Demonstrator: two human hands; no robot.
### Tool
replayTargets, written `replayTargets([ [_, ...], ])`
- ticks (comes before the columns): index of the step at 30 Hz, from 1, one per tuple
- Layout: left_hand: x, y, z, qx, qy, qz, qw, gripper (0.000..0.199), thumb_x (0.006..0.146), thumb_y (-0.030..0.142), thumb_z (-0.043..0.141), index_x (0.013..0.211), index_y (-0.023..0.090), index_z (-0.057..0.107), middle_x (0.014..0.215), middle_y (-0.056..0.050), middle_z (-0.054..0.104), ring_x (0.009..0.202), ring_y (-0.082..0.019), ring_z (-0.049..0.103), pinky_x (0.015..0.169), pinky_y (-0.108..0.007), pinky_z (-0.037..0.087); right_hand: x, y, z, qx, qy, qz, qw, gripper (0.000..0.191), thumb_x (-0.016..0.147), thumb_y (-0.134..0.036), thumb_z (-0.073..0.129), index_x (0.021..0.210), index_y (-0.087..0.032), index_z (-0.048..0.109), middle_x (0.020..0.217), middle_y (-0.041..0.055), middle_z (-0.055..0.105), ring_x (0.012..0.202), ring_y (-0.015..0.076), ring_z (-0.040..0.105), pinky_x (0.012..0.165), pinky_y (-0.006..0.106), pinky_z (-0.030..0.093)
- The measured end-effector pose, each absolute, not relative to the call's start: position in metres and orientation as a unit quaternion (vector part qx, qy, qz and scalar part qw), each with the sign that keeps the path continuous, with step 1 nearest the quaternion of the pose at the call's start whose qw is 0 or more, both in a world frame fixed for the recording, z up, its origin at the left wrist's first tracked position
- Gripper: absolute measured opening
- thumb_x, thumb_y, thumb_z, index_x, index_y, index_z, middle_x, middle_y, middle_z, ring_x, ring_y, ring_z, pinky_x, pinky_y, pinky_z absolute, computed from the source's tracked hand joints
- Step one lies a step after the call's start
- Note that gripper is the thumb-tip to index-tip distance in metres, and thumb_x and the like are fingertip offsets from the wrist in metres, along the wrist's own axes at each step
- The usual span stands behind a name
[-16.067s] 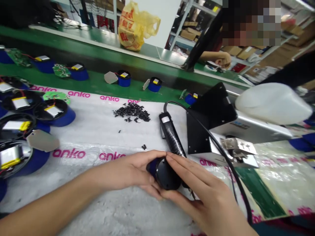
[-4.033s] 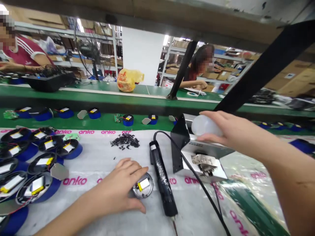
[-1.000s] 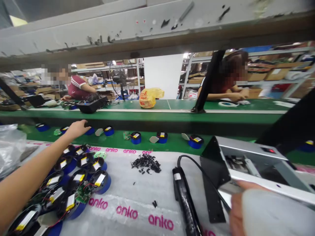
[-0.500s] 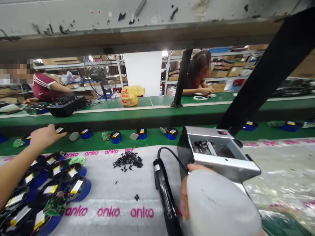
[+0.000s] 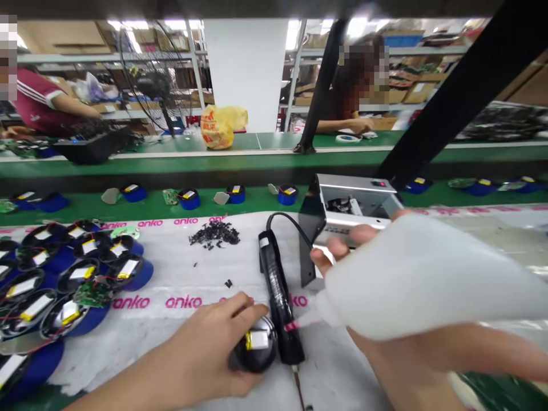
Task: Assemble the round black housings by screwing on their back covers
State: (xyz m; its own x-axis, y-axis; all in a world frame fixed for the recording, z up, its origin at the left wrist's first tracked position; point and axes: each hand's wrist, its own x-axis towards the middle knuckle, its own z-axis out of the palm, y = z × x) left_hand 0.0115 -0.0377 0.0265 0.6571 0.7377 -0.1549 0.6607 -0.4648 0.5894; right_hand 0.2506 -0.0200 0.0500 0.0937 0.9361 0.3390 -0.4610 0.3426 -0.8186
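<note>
My left hand [image 5: 209, 342] grips a round black housing [image 5: 258, 361] with a white battery pouch inside, close to the mat. A white squeeze bottle [image 5: 419, 274] lies tilted in my right hand [image 5: 415, 359], which is wrapped round it. The bottle's thin nozzle [image 5: 306, 321] points left towards the housing and passes in front of an electric screwdriver [image 5: 277, 285]. That black screwdriver rests on the mat right beside the housing, its bit towards me.
Several blue-sided housings [image 5: 137, 277] crowd the left of the printed mat [image 5: 171, 337]. A heap of small black pieces [image 5: 216, 234] lies mid-mat. Behind the bottle stands a metal box machine [image 5: 312, 228]. More housings line the green belt [image 5: 252, 200]; two people work beyond.
My left hand has come from the housings on the belt to the near mat with one in its grip. The bottle has tipped from upright to nozzle-left. The view has tilted down.
</note>
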Motion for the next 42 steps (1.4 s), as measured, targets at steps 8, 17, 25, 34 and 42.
replayTargets([
  [8,0.013,-0.030,0.005,0.830,0.370,0.131,0.395,0.072,0.067,0.043,0.088,0.128,0.021,0.055,0.117,-0.007,0.066,0.108,-0.028,0.060,0.095,-0.041,0.049,0.209,-0.022,0.046,-0.259,-0.415,0.519,0.701,0.069,0.054,-0.070,0.084,0.111,-0.035,0.064,0.110,0.0009,0.065,0.087,0.0221,0.065,0.076,0.037,0.061],
  [17,0.015,-0.030,0.004,0.837,0.363,0.131,0.388,0.070,0.069,0.044,0.086,0.127,0.020,0.055,0.116,-0.008,0.065,0.103,-0.029,0.060,0.090,-0.043,0.050,0.203,-0.021,0.029,-0.247,-0.447,0.555,0.656,0.065,0.062,-0.064,0.084,0.116,-0.035,0.064,0.114,-0.0005,0.065,0.095,0.0196,0.066,0.084,0.033,0.061],
  [25,0.016,-0.030,0.005,0.836,0.364,0.131,0.388,0.067,0.068,0.039,0.086,0.126,0.023,0.056,0.113,-0.006,0.065,0.101,-0.028,0.059,0.088,-0.041,0.050,0.205,-0.020,0.028,-0.261,-0.460,0.553,0.644,0.066,0.062,-0.066,0.083,0.117,-0.037,0.062,0.109,0.0001,0.071,0.089,0.0242,0.071,0.077,0.042,0.064],
  [34,0.014,-0.032,0.006,0.841,0.363,0.124,0.383,0.064,0.072,0.041,0.083,0.127,0.024,0.053,0.117,-0.005,0.065,0.104,-0.027,0.059,0.092,-0.041,0.049,0.210,-0.020,0.032,-0.265,-0.454,0.565,0.636,0.064,0.062,-0.062,0.085,0.115,-0.033,0.063,0.109,0.0008,0.070,0.090,0.0211,0.071,0.080,0.036,0.063],
  [42,0.013,-0.030,0.003,0.843,0.355,0.117,0.388,0.063,0.075,0.043,0.082,0.128,0.026,0.051,0.124,-0.005,0.062,0.112,-0.026,0.058,0.098,-0.039,0.048,0.218,-0.017,0.048,-0.275,-0.384,0.549,0.689,0.070,0.059,-0.074,0.080,0.112,-0.031,0.066,0.103,0.0025,0.066,0.089,0.0209,0.066,0.077,0.034,0.062],
])
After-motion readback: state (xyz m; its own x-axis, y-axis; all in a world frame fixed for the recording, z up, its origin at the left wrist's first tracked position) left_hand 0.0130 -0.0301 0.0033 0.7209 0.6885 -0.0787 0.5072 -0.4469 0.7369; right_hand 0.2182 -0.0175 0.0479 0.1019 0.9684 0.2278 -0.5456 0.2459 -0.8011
